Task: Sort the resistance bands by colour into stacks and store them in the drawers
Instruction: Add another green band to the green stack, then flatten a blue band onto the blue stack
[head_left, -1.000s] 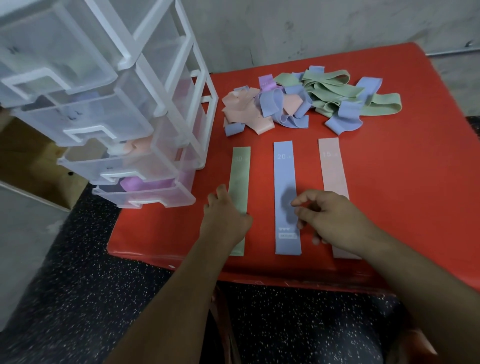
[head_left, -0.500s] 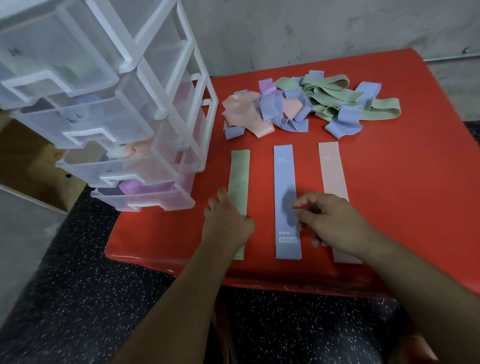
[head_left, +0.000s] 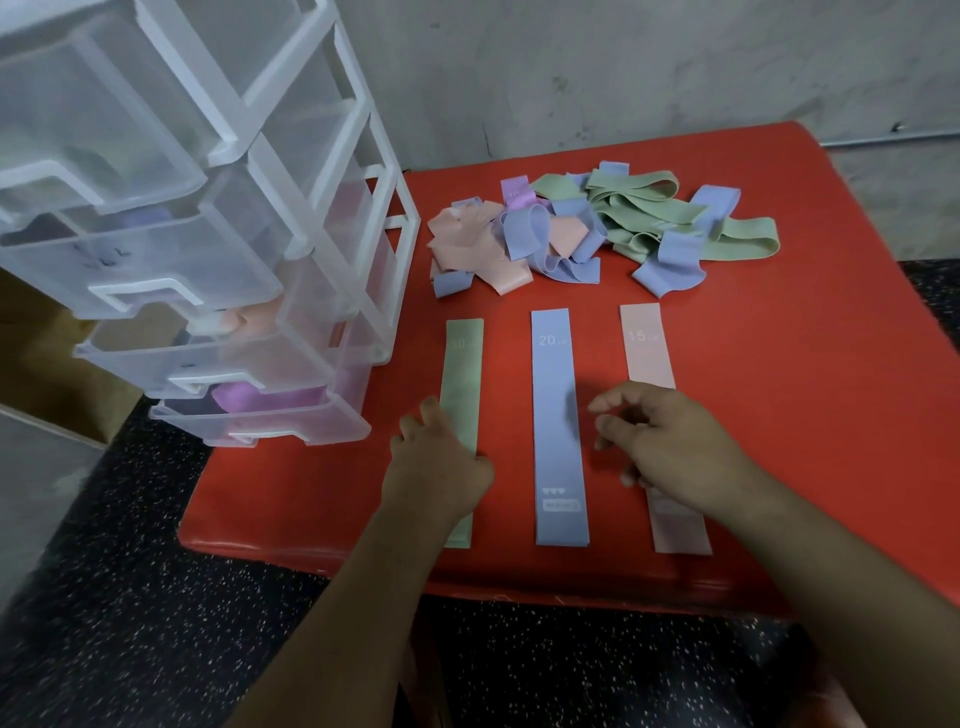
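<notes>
Table (head_left: 805, 415) red, left hand (head_left: 436, 465) on green band (head_left: 462, 374), grip unclear, right hand (head_left: 670, 441) loosely curled, empty, over pink band (head_left: 647, 348)

We take this for a plain utility or storage corner, not a furnished room, though we cannot tell home from workplace. The wall (head_left: 623, 67) is bare grey plaster, stained and cracked, with a thin pipe (head_left: 893, 136) running along it at the right. The floor (head_left: 130, 623) is dark with pale speckles, like terrazzo. A low red worktop (head_left: 779, 415) stands against the wall. At its left side is a clear plastic drawer unit (head_left: 171, 249), and loose elastic bands (head_left: 597, 234) are heaped near the wall. A brown box (head_left: 47, 374) sits at the far left.
</notes>
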